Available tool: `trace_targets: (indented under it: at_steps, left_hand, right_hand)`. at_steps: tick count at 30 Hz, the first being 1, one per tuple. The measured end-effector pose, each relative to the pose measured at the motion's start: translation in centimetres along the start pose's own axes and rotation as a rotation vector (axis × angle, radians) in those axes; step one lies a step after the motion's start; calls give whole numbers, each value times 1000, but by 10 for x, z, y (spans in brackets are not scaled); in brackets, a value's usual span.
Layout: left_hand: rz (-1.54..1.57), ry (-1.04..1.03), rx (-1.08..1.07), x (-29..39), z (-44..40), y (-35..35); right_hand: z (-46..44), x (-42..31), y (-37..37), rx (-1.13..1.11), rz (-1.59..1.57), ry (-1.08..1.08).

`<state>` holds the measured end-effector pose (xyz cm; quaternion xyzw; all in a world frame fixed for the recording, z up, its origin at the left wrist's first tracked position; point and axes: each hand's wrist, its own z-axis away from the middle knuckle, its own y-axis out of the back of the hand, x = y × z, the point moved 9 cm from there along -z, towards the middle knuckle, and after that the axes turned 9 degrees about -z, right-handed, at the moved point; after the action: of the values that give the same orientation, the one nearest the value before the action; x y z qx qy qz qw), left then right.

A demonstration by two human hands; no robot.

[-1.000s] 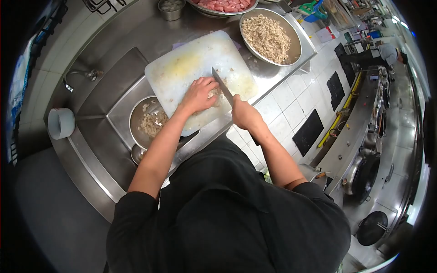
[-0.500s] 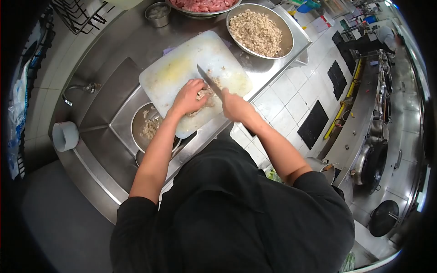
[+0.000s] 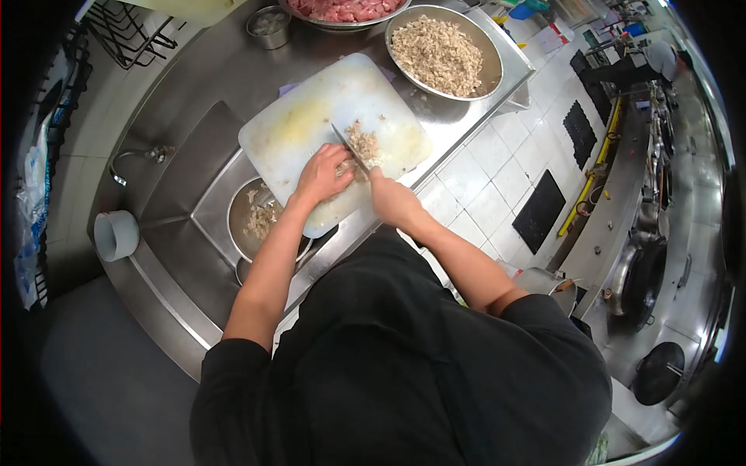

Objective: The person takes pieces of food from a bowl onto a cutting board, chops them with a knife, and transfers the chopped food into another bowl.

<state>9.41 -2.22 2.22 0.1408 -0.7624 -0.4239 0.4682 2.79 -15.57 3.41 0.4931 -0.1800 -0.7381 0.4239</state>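
My right hand (image 3: 391, 200) is closed round the handle of a knife (image 3: 351, 149), its blade slanting up to the left over a white cutting board (image 3: 284, 128). Beside the blade, on its left, my left hand (image 3: 322, 175) has curled fingers pressed on pale food pieces, partly hidden beneath them. Chopped pale food (image 3: 362, 141) lies on the board to the right of the blade. A metal bowl (image 3: 238, 225) with similar pale pieces sits below and left of the board, partly behind my left forearm.
A big bowl (image 3: 496, 71) of chopped pale food stands at the upper right. Behind the board are a bowl of pink meat (image 3: 346, 9) and a small metal cup (image 3: 268, 28). A faucet (image 3: 140, 154) rises at the left. Across the aisle stands a person (image 3: 637, 68).
The knife and my right hand have moved left and down, closer to my left hand. More chopped food shows right of the blade. The whole view has shifted slightly.
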Motion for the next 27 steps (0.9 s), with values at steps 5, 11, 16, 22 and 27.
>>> trace_targets:
  at_steps: [5, 11, 16, 22, 27]
  left_hand:
    - [41, 15, -30, 1, -4, 3]
    - [33, 14, 0, -4, 2, -3]
    - [23, -8, 2, -2, -4, 2]
    - [29, -19, -6, 0, 3, -3]
    - [100, 13, 19, -6, -1, 0]
  right_hand:
    - [-55, -8, 11, 84, -42, 172]
    - [-27, 2, -9, 111, -98, 119]
    - [-46, -10, 15, -48, -71, 184]
    - [-58, 4, -18, 76, -152, 108]
    - [-63, -11, 30, 83, -82, 198]
